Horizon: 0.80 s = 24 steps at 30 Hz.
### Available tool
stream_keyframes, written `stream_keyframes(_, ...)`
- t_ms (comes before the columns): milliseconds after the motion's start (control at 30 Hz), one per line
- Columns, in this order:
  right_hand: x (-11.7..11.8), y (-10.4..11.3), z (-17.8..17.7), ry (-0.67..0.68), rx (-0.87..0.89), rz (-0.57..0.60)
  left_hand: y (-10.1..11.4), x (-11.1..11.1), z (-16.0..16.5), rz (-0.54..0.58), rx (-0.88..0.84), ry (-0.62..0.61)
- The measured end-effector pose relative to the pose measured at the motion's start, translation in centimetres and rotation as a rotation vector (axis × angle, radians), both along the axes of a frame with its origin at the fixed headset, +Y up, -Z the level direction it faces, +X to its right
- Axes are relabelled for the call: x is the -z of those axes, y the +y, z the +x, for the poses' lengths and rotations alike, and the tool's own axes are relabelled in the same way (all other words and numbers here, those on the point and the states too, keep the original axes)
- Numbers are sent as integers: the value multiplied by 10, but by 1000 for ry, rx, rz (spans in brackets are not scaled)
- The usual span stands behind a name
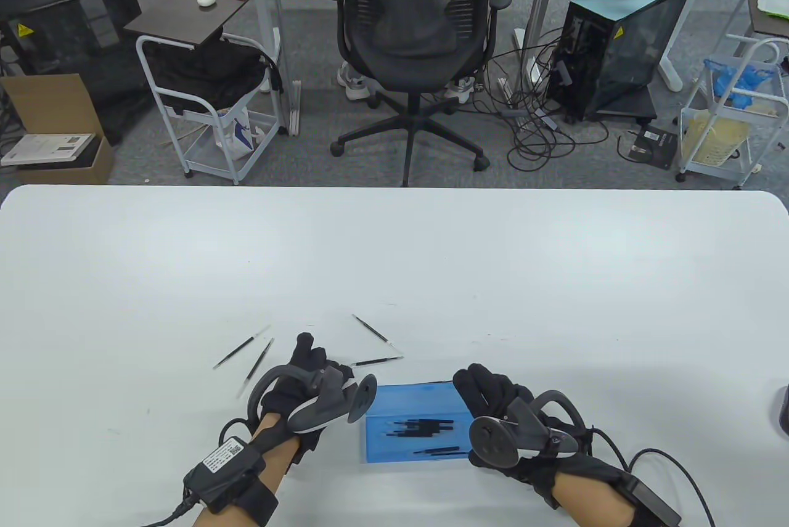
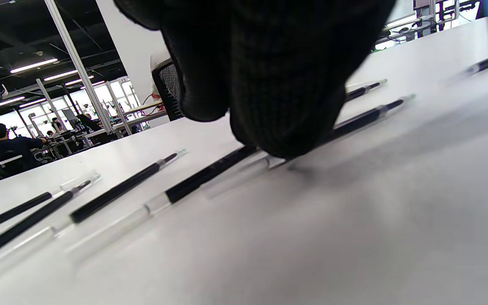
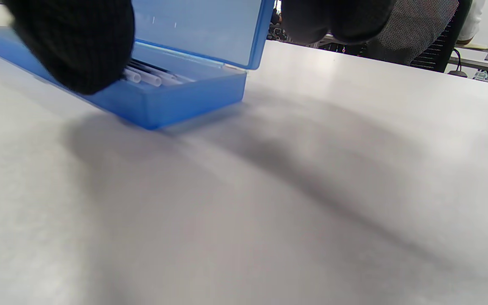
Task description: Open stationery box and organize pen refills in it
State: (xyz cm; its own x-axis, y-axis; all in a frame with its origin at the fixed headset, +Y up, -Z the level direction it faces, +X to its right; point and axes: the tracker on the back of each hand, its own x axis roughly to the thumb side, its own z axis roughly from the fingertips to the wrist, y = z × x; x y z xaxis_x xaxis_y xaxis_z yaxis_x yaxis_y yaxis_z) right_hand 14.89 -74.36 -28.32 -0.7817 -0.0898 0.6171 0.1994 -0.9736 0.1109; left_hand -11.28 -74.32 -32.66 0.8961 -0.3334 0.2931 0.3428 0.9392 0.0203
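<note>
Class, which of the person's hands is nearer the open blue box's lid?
Right. The right hand is at the lid; the left hand is beyond the box's left end, over loose refills.

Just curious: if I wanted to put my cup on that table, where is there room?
The far half of the white table is bare, and so are both outer sides. It is crowded near the front: loose pen refills, the open blue box and both hands.
</note>
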Motion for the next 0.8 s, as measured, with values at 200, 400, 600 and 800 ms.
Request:
stream_keyframes(200, 0, 0, 0, 0, -1, 1, -4, 0, 3, -6, 25, -10)
stream_keyframes(400, 0, 0, 0, 0, -3, 2, -5, 0, 2, -34, 6, -7)
stream_keyframes(600, 0, 0, 0, -2, -6, 1, -4, 0, 3, -43, 9, -5)
stream_keyframes(800, 0, 0, 0, -2, -7, 0, 3, -1, -2, -21, -82, 13)
